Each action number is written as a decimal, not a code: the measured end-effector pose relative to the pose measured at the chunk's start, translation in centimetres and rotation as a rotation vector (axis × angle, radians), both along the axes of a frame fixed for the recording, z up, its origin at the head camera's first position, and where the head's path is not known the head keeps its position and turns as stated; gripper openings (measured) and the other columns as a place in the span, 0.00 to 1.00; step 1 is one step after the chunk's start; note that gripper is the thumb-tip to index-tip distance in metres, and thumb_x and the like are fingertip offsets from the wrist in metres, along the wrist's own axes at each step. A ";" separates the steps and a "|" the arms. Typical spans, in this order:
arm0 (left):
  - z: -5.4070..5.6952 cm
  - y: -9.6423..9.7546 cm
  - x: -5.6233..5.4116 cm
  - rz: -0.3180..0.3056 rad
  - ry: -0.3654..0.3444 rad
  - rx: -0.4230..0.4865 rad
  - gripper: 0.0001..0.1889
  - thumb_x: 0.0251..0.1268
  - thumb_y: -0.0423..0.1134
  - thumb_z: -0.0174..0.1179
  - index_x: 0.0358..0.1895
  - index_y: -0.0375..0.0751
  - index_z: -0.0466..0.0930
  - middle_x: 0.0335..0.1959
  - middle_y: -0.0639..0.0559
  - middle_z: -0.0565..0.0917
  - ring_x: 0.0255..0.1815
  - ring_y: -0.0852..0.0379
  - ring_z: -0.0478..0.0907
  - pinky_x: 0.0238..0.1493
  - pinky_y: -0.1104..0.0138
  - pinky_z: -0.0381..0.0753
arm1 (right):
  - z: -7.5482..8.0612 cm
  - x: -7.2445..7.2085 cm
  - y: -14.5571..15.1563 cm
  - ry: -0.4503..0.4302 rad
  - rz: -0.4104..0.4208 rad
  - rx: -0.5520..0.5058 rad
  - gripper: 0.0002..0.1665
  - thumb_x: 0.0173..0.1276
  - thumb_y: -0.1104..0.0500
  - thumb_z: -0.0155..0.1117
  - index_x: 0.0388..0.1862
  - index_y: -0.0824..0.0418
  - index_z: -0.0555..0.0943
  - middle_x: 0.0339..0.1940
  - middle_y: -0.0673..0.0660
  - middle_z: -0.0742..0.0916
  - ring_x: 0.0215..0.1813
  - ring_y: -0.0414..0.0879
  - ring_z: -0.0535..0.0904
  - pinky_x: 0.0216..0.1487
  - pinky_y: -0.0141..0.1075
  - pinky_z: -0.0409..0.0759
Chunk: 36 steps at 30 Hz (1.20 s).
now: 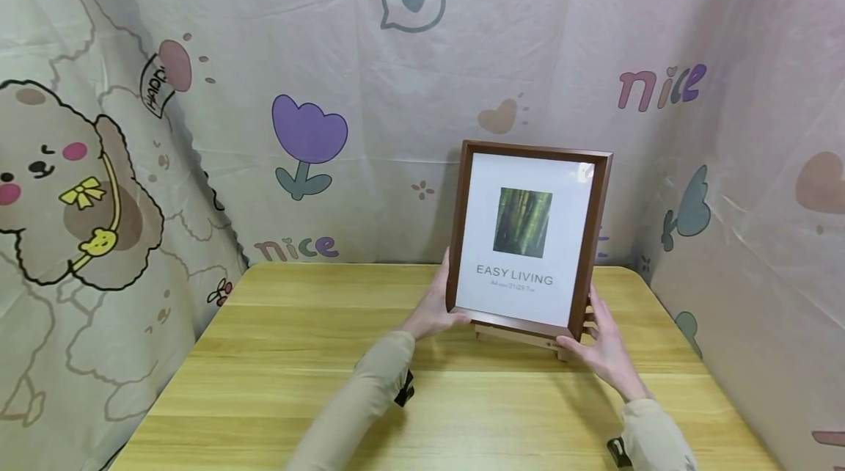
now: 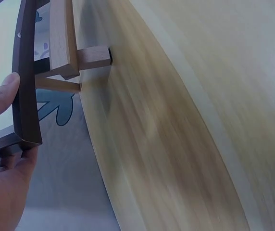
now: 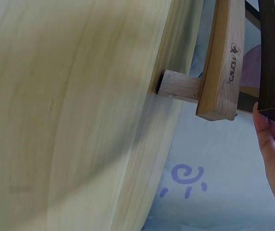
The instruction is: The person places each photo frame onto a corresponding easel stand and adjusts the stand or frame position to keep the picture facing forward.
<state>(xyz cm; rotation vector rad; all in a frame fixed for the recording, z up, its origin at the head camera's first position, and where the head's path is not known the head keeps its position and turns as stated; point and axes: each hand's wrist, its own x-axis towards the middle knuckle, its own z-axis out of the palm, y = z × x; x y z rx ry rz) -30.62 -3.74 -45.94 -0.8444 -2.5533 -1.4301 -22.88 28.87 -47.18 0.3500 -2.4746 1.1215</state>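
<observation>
A brown picture frame [image 1: 530, 229] with a green bamboo print and the words "EASY LIVING" stands slightly tilted in the head view. My left hand [image 1: 436, 306] grips its lower left corner, thumb [image 2: 4, 96] over the front and fingers behind. At the lower right corner my right hand [image 1: 604, 345] holds the frame the same way. Just below shows the ledge of a wooden easel [image 1: 518, 337]; the frame hides the rest in the head view. Both wrist views show a gap between the frame's bottom edge and the easel ledge [image 3: 221, 67], which has dark printed lettering.
The easel's short front legs [image 2: 94, 57] rest on a wood-grain table [image 1: 317, 353] near its back edge. Behind the table hangs a printed cloth [image 1: 396, 89] with flowers, hearts and "nice" lettering. More cloth closes off the left and right sides.
</observation>
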 end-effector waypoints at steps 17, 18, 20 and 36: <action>-0.3 2.1 0.0 0.012 -0.048 -0.004 0.70 0.52 0.29 0.75 0.82 0.51 0.22 0.85 0.49 0.33 0.85 0.46 0.41 0.84 0.52 0.49 | 0.0 0.3 1.4 -0.005 -0.032 0.025 0.70 0.56 0.67 0.78 0.85 0.54 0.41 0.71 0.72 0.67 0.50 0.22 0.67 0.48 0.24 0.80; -0.3 2.2 0.0 0.013 -0.046 -0.004 0.70 0.51 0.29 0.75 0.82 0.51 0.22 0.85 0.49 0.33 0.85 0.46 0.41 0.84 0.52 0.49 | 0.0 0.3 1.4 -0.004 -0.034 0.028 0.70 0.55 0.67 0.78 0.85 0.54 0.41 0.71 0.72 0.67 0.49 0.21 0.66 0.48 0.24 0.80; -0.5 2.4 0.0 0.013 -0.043 -0.003 0.70 0.51 0.28 0.75 0.82 0.51 0.22 0.85 0.49 0.33 0.85 0.46 0.41 0.84 0.52 0.49 | -0.1 0.3 1.5 -0.003 -0.036 0.029 0.70 0.55 0.67 0.78 0.85 0.54 0.41 0.70 0.72 0.68 0.49 0.21 0.66 0.47 0.24 0.80; -1.6 3.8 -0.1 0.048 -0.066 0.029 0.63 0.51 0.29 0.75 0.82 0.42 0.34 0.84 0.39 0.48 0.80 0.39 0.58 0.80 0.46 0.59 | -0.8 0.2 2.2 -0.035 -0.063 0.039 0.71 0.54 0.69 0.78 0.85 0.55 0.40 0.69 0.73 0.68 0.52 0.32 0.70 0.47 0.23 0.78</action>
